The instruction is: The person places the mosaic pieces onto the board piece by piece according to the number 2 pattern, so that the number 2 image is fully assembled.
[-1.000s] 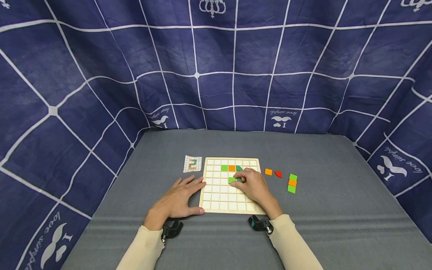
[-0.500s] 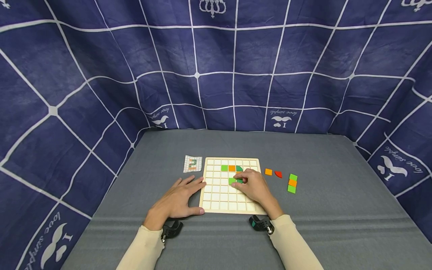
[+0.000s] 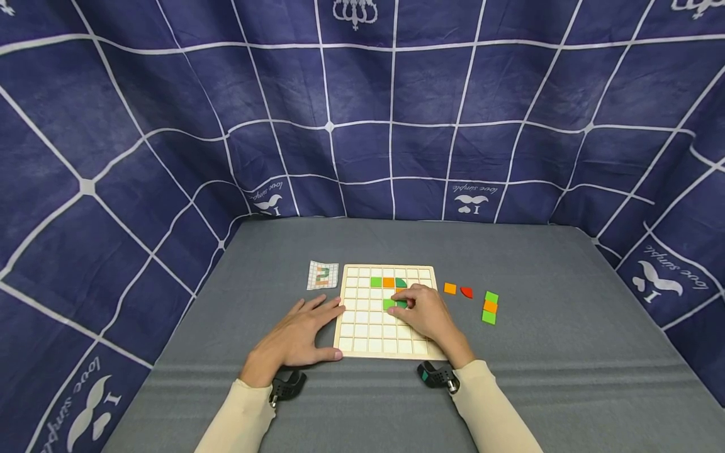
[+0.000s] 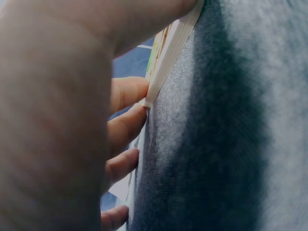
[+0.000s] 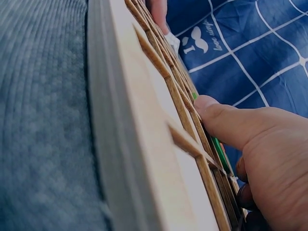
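A grey cloth-covered table point(image 3: 557, 377) carries it all, creased crosswise toward the near side. Directly on it lies a pale wooden grid board point(image 3: 354, 352), flat, near the middle. Just left of the board's far corner is a small printed sheet point(image 3: 314, 277). To the right sit an orange square point(image 3: 450, 288) and a red rounded piece point(image 3: 466, 292) – then three touching tiles in a line, green point(image 3: 491, 296), orange point(image 3: 489, 306), green

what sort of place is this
Probably a makeshift recording booth: printed blue curtains hang behind and beside a grey-covered table, and black devices sit at both wrists.
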A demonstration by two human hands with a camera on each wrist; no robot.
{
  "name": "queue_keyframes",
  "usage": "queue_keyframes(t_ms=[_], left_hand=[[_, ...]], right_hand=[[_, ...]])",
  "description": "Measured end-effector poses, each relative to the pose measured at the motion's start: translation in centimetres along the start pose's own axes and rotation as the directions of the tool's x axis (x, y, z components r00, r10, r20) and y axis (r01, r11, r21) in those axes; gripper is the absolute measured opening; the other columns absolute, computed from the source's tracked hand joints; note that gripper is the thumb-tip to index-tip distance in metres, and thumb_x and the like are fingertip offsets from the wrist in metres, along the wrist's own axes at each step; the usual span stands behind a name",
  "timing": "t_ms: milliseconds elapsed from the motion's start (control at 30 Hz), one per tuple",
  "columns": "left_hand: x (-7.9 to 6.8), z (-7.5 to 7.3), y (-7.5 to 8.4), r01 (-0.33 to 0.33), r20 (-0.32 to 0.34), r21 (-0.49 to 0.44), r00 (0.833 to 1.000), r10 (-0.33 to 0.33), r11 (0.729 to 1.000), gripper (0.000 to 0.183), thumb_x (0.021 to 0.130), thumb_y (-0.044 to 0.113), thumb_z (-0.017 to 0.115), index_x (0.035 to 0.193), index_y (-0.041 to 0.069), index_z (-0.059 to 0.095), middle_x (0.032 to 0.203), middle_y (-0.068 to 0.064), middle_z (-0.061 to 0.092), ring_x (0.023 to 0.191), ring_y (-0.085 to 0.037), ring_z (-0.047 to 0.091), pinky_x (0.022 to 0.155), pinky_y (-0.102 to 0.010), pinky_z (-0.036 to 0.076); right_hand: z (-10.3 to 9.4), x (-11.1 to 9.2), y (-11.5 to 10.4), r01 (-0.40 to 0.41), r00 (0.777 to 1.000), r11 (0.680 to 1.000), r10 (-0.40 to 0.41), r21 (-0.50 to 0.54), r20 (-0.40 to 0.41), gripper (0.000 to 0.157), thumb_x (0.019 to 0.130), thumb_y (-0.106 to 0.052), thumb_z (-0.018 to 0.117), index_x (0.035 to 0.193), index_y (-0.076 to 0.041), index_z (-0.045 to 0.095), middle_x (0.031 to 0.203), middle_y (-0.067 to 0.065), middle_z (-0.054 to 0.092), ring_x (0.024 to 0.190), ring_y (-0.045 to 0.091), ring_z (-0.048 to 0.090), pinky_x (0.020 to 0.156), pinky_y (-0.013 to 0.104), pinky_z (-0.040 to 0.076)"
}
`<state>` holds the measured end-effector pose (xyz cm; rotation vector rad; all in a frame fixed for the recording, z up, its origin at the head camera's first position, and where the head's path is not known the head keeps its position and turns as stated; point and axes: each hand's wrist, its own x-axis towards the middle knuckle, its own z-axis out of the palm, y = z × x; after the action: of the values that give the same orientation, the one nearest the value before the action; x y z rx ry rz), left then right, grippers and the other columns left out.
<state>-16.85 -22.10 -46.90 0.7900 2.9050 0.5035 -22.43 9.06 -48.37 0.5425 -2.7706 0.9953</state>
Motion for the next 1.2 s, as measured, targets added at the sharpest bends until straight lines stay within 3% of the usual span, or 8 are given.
queue_keyframes(t_ms=[733,1200], left_hand=[[0.0,-0.1,0.0,0.002,0.0,0.004,1.0,-0.002,1.0,0.092,0.079,0.077,0.064,0.157,0.035,0.036,0.166,0.008,0.028,0.155,-0.029,0.022,0.122,-0.065,0.017],[0.0,-0.1,0.1,-0.011,-0.004,-0.011,1.0,0.011,1.0,0.092,0.08,0.076,0.064,0.156,0.033,0.037,0.165,0.007,0.03,0.155,-0.031,0.023,0.121,-0.067,0.017]], right_hand=[[-0.5,0.1,-0.2,0.052,0.998,0.998,-0.05,0.02,-0.048,0.025,0.082,-0.041,0.083,0.099,-0.023,0.08,0.068,-0.008,0.05,0.064,0.008,0.045,0.059,0.023,0.037],[-1.8,0.4,0.0,0.079,0.983,0.996,-0.071,0.043,-0.169,0.027,0.084,-0.036,0.082,0.101,-0.014,0.081,0.069,-0.006,0.051,0.062,0.01,0.045,0.056,0.025,0.037]])
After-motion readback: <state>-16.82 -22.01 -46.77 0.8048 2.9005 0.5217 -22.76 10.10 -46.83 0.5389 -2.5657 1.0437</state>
